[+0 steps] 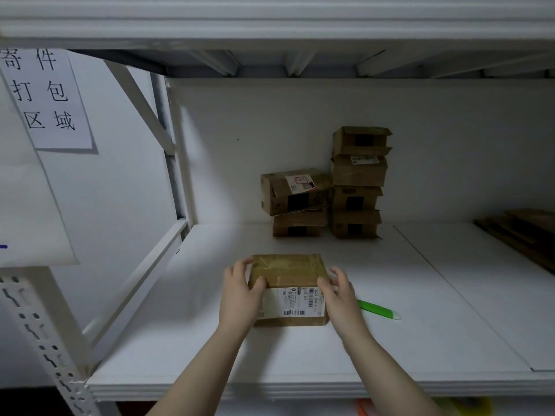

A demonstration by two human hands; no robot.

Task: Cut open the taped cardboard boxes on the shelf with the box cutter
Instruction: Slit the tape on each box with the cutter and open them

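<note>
Both bare forearms reach up and forward from the bottom edge of the view, converging on the taped box [286, 273], which sits flat on the white shelf board [420, 310] near its front, a little left of centre. Clear tape shines over its top, and a white shipping label covers the near part of the lid. The left hand [240, 292] comes in from 7 o'clock and clasps the box's left side: its thumb lies across the top near the label's far corner, and its fingers curl along the left wall up to the far left corner. The right hand [339, 291] comes in from 5 o'clock, thumb hooked over the right top edge beside the label. Its fingers are half spread and gently bent alongside the right wall, but whether their tips touch the cardboard cannot be told. Both wrists are roughly straight, palms facing each other across the box. The green box cutter [380, 309] lies on the board at about 4 o'clock from the box, just beyond the right wrist and held by neither hand. At 12 to 1 o'clock, against the back wall, stand two stacks of small boxes [357, 181], the right stack taller. Flattened cardboard [525, 232] lies at 2 o'clock by the right edge. A paper sign [45, 94] with printed characters hangs at 10 o'clock on the upright.
</note>
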